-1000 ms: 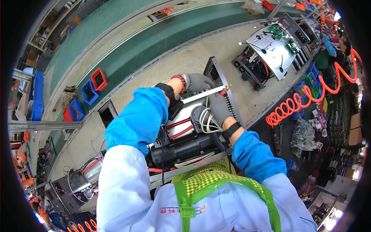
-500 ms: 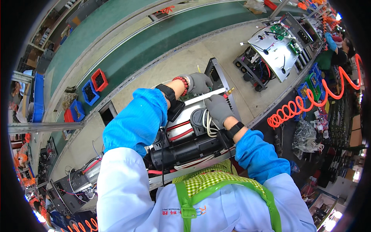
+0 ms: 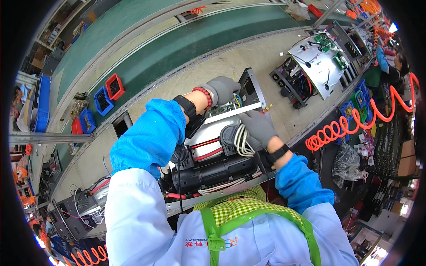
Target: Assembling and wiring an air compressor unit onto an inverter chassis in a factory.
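An open electrical unit lies in front of me, with a silver inner plate point(image 3: 207, 134), a black cylinder point(image 3: 217, 172) and a black end panel point(image 3: 251, 88). My left hand point(image 3: 222, 90), in a grey glove, is curled beside that panel, above yellow and blue wires point(image 3: 238, 100); whatever its fingers hold is hidden. In a matching glove, my right hand point(image 3: 259, 127) bends its closed fingers at the right end of a pale metal strip point(image 3: 233, 114). A brass fitting point(image 3: 268, 107) sticks out there. Looped white cables point(image 3: 242, 141) hang beside the right hand.
Another opened unit point(image 3: 317, 66) stands on the bench to the far right. Red and blue bins point(image 3: 103, 101) of small parts sit at the left. An orange coiled air hose point(image 3: 341, 131) hangs at the right, and a co-worker point(image 3: 395, 64) is beyond it.
My left hand has shifted slightly left and up, uncovering the yellow and blue wires. My right hand has moved a little right and down, showing more of the strip's end.
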`<state>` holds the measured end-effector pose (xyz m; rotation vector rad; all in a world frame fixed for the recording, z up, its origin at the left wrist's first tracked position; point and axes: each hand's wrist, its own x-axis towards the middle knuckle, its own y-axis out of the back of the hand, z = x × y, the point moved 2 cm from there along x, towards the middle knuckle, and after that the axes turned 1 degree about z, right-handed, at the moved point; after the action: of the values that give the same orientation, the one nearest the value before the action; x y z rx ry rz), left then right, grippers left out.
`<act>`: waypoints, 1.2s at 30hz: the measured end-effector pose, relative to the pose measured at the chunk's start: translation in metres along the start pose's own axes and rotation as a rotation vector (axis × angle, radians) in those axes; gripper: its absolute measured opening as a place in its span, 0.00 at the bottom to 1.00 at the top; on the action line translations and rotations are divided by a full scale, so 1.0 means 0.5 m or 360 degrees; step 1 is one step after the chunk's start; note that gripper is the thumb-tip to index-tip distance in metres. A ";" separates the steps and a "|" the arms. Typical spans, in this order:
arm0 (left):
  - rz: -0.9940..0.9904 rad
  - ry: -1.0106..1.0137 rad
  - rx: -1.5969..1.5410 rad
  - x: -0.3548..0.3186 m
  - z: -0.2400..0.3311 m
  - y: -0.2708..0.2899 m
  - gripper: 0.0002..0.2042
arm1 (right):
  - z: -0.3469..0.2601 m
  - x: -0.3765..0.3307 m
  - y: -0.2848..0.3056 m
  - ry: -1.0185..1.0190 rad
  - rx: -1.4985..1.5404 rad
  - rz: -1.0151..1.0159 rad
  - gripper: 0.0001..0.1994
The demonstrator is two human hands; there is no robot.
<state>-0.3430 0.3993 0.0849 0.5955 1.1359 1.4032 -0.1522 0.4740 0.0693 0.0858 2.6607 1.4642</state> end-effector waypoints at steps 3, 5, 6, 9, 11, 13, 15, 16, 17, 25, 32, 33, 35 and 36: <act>0.0544 0.0021 0.0274 -0.004 -0.052 0.016 0.09 | -0.053 -0.036 0.109 -0.0594 0.0643 0.0003 0.21; 0.0583 0.0105 0.0236 -0.023 -0.082 0.023 0.08 | -0.115 -0.098 0.195 -0.0586 0.0661 0.0115 0.21; 0.0578 0.0267 0.0198 -0.043 -0.105 0.006 0.08 | -0.134 -0.120 0.216 -0.0554 0.0755 0.0176 0.21; 0.0725 0.0283 0.0030 -0.072 -0.146 0.016 0.16 | -0.168 -0.181 0.252 -0.0346 0.0792 -0.0260 0.22; 0.1032 0.0155 0.0019 -0.102 -0.153 0.070 0.20 | -0.258 -0.166 0.256 -0.0525 0.1005 -0.1157 0.24; 0.1062 0.0088 -0.0001 -0.109 -0.082 0.210 0.22 | -0.288 -0.167 0.137 0.0387 0.0950 -0.1143 0.28; 0.0699 0.0156 -0.0284 -0.144 -0.041 0.284 0.20 | -0.387 -0.155 0.035 0.0364 0.0837 -0.1727 0.32; 0.0702 0.0143 -0.0267 -0.153 -0.021 0.299 0.20 | -0.442 -0.147 0.027 0.0521 0.0842 -0.1785 0.30; 0.0720 0.0038 -0.0238 -0.169 -0.003 0.305 0.20 | -0.495 -0.142 0.020 0.0689 0.0854 -0.1847 0.29; 0.0415 -0.0418 -0.0339 -0.335 0.241 0.321 0.15 | -0.631 -0.142 -0.052 0.0654 0.1243 -0.1058 0.17; 0.0407 -0.0564 -0.0230 -0.405 0.370 0.405 0.13 | -0.582 -0.030 -0.081 0.0575 0.0798 0.0143 0.16; 0.0362 -0.0588 -0.0102 -0.410 0.394 0.418 0.13 | -0.577 -0.048 -0.019 0.0318 0.0964 0.0178 0.16; 0.0401 -0.0645 -0.0089 -0.457 0.420 0.446 0.13 | -0.579 -0.098 0.132 0.0192 0.1402 0.0023 0.17; 0.0454 -0.0648 -0.0064 -0.474 0.434 0.457 0.13 | -0.562 -0.111 0.150 0.0313 0.1282 0.0245 0.17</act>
<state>-0.2107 0.2717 0.4339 0.9929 0.7149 1.4537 -0.1301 0.2730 0.2856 0.2169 3.2835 0.3449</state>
